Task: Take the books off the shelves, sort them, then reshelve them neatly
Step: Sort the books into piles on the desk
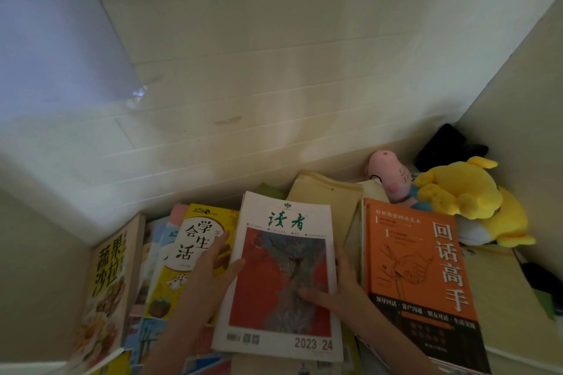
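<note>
A stack of white magazines (283, 253) with a red and blue cover picture lies flat in the middle. My left hand (210, 271) grips its left edge, thumb on the cover. My right hand (338, 286) grips its right edge, thumb across the picture. An orange book (420, 277) lies to the right on another pile. A yellow book (185, 256) lies to the left on several more. At the far left a salad cookbook (106, 286) leans tilted.
A pink plush toy (388, 173) and a yellow plush toy (469, 195) lie at the back right beside a black object (441, 143). A cream padded envelope (329, 195) sits behind the magazines. White walls (274, 70) close in behind and on both sides.
</note>
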### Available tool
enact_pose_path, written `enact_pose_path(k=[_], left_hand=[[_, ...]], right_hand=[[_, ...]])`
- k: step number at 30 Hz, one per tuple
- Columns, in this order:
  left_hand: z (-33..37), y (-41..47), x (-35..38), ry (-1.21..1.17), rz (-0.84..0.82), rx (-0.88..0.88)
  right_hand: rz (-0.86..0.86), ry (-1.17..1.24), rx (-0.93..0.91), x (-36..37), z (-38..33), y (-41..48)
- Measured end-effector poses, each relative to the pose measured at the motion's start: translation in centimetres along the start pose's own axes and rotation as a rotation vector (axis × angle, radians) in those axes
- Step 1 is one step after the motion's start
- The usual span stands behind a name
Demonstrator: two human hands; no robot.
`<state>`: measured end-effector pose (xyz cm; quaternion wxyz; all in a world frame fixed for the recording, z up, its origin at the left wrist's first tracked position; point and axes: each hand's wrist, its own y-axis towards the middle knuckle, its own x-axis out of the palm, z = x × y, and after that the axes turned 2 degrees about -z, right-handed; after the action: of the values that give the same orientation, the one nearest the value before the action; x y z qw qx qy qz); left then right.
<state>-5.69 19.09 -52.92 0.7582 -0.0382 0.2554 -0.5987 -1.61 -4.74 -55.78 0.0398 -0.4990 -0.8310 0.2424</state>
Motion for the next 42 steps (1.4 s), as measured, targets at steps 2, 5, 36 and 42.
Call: enact_pose_path(k=[2,5,36,42], left_hand=[[-0.1,-0.2,-0.1,0.012,-0.003,-0.018],[-0.4,-0.4,0.0,-0.018,0.001,-0.061],[-0.2,-2.8,3.3,0.082,-0.071,-0.135],[0.1,-2.3,2.1,0.081,-0.116,-0.139]], right_hand=[[0.006,0.073,0.010,-0.2,0.1,0.0],[0.025,0.158,0.029,-0.2,0.0,0.1],[0.078,0.162,0.140,0.4,1.0,0.5],[0.048,-0.026,0.080,0.1,0.2,0.2]])
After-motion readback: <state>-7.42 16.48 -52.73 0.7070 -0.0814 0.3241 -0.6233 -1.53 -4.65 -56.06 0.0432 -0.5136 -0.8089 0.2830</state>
